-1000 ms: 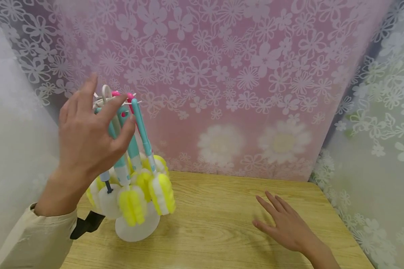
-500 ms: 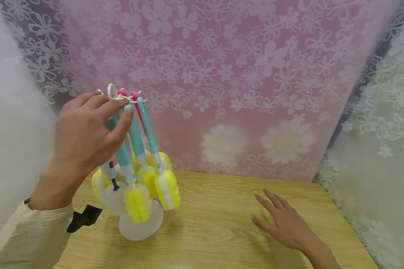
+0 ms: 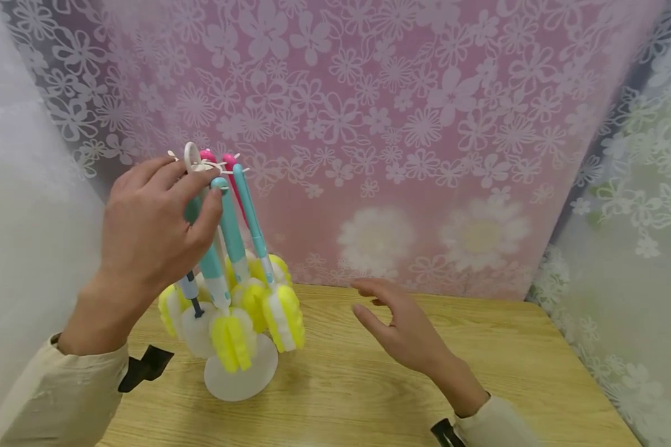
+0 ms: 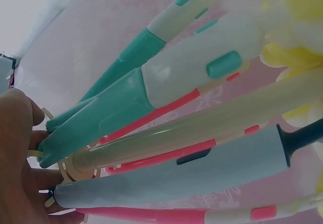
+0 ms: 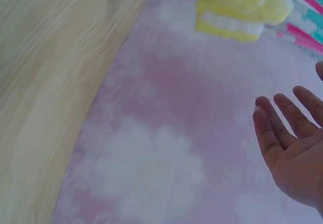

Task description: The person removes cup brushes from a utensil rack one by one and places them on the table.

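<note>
At the left of the table stands a white hanging stand [image 3: 240, 372] with a round base and a ring of hooks on top. Several sponge bottle brushes hang from it, heads down. A teal-handled brush [image 3: 232, 230] and a slim teal brush [image 3: 253, 217] face me. Grey-blue [image 4: 171, 171] and pink-handled [image 4: 151, 214] brushes show in the left wrist view. My left hand [image 3: 153, 217] holds the stand's hook ring from above, its fingers among the handle ends and partly hidden. My right hand [image 3: 405, 326] hovers above the table, fingers apart from everything, bent slightly.
The wooden table [image 3: 335, 397] ends at a pink floral curtain [image 3: 369, 124] behind it. Pale floral sheeting [image 3: 643, 248] hangs to the right, and a white sheet [image 3: 28, 217] is close at the left. Yellow-and-white sponge heads [image 3: 284, 318] stick out around the stand.
My left hand has lowered from above the stand onto its hook ring. My right hand has moved left and up toward the stand, its forearm sleeve now in view.
</note>
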A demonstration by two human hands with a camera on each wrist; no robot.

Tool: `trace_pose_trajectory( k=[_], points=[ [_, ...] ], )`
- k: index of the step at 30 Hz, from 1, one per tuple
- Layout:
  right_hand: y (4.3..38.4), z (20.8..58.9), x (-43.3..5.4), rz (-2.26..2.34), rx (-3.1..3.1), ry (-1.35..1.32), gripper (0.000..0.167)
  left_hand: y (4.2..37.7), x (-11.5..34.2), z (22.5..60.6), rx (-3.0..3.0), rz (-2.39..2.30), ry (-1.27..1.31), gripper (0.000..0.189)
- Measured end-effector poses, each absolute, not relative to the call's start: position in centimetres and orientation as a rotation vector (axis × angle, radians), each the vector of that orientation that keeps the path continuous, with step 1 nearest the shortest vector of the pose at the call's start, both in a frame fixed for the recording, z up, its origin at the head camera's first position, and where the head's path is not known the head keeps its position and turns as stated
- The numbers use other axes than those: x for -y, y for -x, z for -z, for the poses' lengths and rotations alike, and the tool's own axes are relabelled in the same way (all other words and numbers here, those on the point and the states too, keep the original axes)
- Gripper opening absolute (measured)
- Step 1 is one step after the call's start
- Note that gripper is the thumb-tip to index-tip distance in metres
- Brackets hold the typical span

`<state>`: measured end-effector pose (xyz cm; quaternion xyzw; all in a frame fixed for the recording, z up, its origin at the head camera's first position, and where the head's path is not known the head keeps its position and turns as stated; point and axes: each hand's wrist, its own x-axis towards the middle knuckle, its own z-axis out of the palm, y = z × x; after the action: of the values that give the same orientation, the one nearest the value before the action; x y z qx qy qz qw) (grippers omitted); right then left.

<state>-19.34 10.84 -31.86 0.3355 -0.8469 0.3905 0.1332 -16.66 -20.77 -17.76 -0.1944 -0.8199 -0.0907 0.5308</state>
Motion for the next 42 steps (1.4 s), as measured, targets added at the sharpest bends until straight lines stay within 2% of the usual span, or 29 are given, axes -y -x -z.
trace_pose_trajectory(
  k=[9,16,32,42],
  points=[
    [20.5,27.0,-3.6,-1.623,2.313,-1.148,0.037,16.7,20.6,17.5,1.904,0.198,0.500,0.041],
    [22.2,26.7,-0.6,-1.715,2.222,-1.228,0.039,16.9,20.3,17.5,1.912,0.175,0.513,0.036],
    [22.6,26.6,1.8,-1.739,2.137,-1.066,0.029,17.1,20.6,18.2,1.926,0.142,0.537,0.036],
    [23.2,25.7,-0.1,-1.740,1.977,-1.034,0.022,17.3,21.2,18.2,1.905,0.159,0.508,0.038]
  ],
)
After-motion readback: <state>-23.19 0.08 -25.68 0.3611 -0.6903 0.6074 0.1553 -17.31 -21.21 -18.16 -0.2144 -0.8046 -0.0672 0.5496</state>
